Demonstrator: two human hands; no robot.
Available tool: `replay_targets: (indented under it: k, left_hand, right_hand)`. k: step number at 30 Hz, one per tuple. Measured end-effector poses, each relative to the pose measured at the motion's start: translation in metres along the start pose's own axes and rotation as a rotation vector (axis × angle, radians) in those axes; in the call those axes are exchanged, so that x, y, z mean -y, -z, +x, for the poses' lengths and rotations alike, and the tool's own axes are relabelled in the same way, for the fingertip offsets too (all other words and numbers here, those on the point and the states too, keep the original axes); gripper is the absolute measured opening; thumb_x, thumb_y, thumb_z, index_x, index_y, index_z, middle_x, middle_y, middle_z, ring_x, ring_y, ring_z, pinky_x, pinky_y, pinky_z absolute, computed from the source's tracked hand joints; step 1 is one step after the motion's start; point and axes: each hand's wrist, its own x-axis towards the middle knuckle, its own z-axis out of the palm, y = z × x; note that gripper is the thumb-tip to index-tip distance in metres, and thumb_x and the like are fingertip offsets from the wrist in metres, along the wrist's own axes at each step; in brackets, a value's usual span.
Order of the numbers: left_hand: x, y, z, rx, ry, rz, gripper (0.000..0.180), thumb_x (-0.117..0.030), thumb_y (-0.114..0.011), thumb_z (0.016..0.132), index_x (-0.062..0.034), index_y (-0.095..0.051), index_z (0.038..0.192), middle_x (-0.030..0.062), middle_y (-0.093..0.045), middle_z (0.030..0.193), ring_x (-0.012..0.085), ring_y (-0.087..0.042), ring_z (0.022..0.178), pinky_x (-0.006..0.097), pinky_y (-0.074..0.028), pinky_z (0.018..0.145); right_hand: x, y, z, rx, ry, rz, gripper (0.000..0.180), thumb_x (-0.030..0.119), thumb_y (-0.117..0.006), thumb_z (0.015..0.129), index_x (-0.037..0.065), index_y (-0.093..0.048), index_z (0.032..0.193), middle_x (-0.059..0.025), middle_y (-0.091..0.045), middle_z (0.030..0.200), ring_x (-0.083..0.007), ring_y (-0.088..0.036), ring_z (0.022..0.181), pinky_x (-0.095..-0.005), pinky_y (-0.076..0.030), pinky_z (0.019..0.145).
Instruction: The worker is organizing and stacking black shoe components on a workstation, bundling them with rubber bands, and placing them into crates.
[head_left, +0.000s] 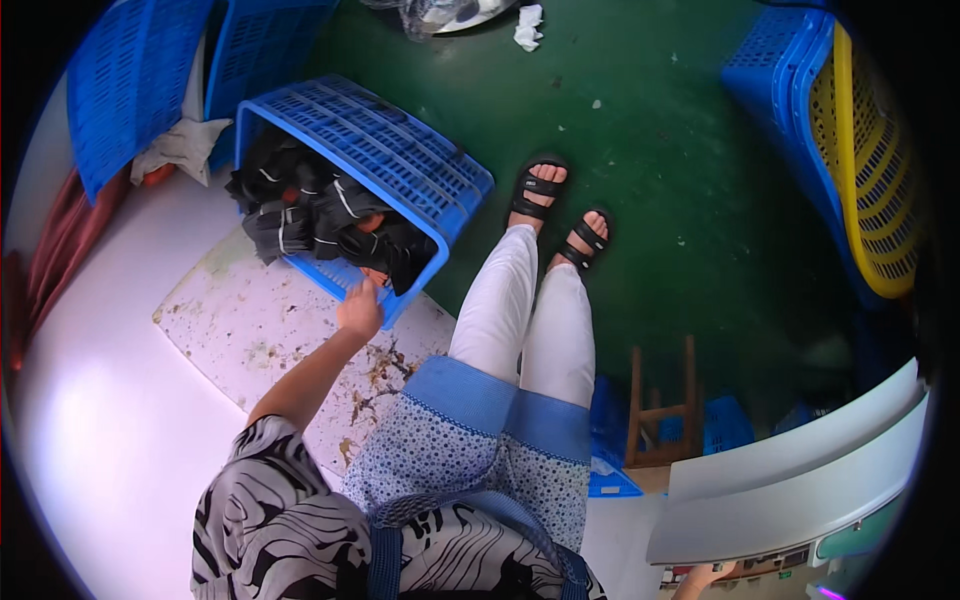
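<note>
The left hand (361, 308) was closed on the near rim of a blue basket (380, 140), the fingers bent over the plastic edge. The basket was tipped over, its mouth toward the person's left and its slatted side upward; the grip on the rim probably served to steady or steer it at that slant. Inside, crowded up to the mouth, lay black bundles (335, 215) with pale bands round some of them, presumably tied so they would stay together. The tilt left them easy to reach, and some sagged against the lower rim.

The mouth lay over a stained white sheet (270, 310), while the far end was over the green floor (620, 120), near the sandals (540, 190).

What seemed to be the right hand (706, 574) showed only at the bottom of the view, by the edge of a white table (780, 470); whether it was spread or gripping I could not tell. Across the floor, a yellow basket (885, 190) stood against other blue ones, nested perhaps to save room.
</note>
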Motion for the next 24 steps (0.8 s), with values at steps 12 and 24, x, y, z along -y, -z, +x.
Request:
replay_targets:
  k: [12, 24]
  left_hand:
    - [-0.048, 0.090, 0.090, -0.070, -0.590, 0.488, 0.056, -0.057, -0.039, 0.088, -0.0273, -0.050, 0.134, 0.0158, -0.034, 0.146, 0.0354, -0.027, 0.137, 0.057, -0.014, 0.110]
    - [-0.045, 0.153, 0.140, -0.114, -0.498, -0.169, 0.074, -0.041, -0.075, 0.075, -0.0011, -0.048, 0.131, 0.0216, -0.047, 0.135, 0.0370, -0.046, 0.124, 0.038, -0.036, 0.105]
  right_hand:
    - [0.011, -0.009, -0.007, 0.054, -0.038, 0.104, 0.028, 0.002, -0.058, 0.077, -0.001, -0.056, 0.105, -0.0067, -0.056, 0.096, -0.0196, -0.050, 0.089, -0.0320, -0.042, 0.085]
    - [-0.023, -0.020, -0.002, -0.072, 0.047, 0.116, 0.035, 0.002, -0.052, 0.079, 0.001, -0.057, 0.114, -0.0062, -0.053, 0.095, -0.0183, -0.049, 0.091, -0.0303, -0.041, 0.086]
